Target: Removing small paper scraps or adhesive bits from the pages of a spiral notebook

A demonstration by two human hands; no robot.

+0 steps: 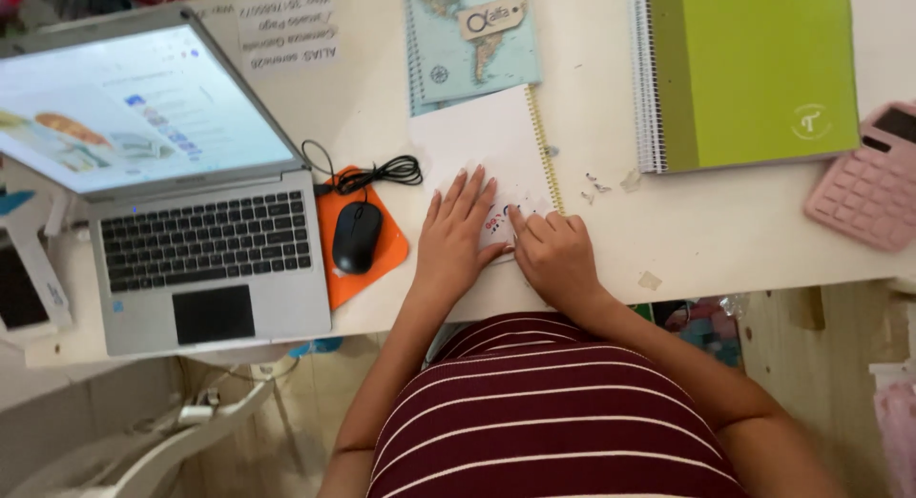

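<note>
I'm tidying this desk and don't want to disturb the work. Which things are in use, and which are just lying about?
In use:
left hand, flat on the white spiral notebook
right hand, fingers pressing the same page

Lying about:
laptop
mouse on orange pad
map-cover notebook
green notebook
pink calculator

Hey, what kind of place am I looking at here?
Probably a home desk or study corner: an open laptop, spiral notebooks and a pink calculator lie on a white table.
</note>
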